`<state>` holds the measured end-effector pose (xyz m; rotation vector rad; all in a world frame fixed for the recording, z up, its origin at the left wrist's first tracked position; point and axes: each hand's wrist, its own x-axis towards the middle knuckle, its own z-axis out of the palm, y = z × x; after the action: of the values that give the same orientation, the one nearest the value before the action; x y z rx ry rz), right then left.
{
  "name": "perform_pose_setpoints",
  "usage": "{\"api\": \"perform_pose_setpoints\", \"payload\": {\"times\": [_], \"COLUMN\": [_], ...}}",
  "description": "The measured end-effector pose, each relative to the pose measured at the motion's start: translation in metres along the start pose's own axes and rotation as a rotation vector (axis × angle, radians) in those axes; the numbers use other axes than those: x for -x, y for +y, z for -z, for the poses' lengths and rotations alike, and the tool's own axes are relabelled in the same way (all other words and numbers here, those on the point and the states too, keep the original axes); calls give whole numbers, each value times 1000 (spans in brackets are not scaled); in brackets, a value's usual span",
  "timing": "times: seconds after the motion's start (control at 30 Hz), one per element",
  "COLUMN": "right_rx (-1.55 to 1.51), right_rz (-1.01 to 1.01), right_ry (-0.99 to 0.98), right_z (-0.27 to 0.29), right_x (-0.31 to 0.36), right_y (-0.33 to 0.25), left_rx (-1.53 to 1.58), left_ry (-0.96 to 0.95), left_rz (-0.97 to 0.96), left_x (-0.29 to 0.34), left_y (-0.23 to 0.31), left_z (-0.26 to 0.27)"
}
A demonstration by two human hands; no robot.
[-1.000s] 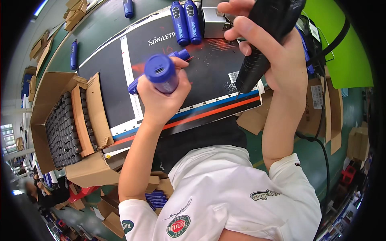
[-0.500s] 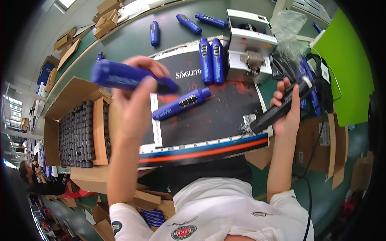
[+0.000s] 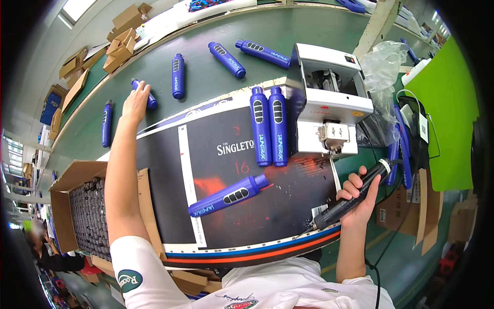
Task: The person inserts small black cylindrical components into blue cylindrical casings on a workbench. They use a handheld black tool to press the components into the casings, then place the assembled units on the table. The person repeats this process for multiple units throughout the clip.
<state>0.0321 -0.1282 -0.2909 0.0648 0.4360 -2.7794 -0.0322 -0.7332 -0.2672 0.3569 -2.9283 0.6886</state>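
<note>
Stretched out to the far left, my left hand (image 3: 136,104) has its fingers on a blue cylindrical casing (image 3: 152,101) on the green bench; its upper part is mostly covered by the fingers. My right hand (image 3: 358,202) is wrapped round a black corded electric screwdriver (image 3: 350,198), its thin tip pointing down and left over the mat. A blue casing with a black-and-white slotted panel (image 3: 229,195) lies slanted on the dark printed mat (image 3: 288,206). Two more casings, a left one (image 3: 261,126) and a right one (image 3: 278,126), lie side by side beside the white machine (image 3: 329,103).
Several blue casings are spaced along the bench, among them one (image 3: 177,76) beyond my left hand. An open cardboard box (image 3: 62,219) of dark grey parts stands at the left. Right of the machine are a clear plastic bag (image 3: 383,67) and a green panel (image 3: 453,123).
My left hand has carried a blue casing from above the mat to the far-left bench. The right hand still holds the screwdriver. The whole view has shifted.
</note>
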Motion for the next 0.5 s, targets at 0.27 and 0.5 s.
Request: {"api": "perform_pose_setpoints", "payload": {"times": [0.27,0.5], "right_rx": [17,10], "right_rz": [11,5], "right_ry": [-14,-22], "right_z": [-4,1], "right_x": [0,1], "right_y": [3,-1], "left_rx": [517,1006], "left_ry": [96,165], "left_rz": [392,231], "left_x": [-62,-40], "left_y": [64,73], "left_z": [33,64]}}
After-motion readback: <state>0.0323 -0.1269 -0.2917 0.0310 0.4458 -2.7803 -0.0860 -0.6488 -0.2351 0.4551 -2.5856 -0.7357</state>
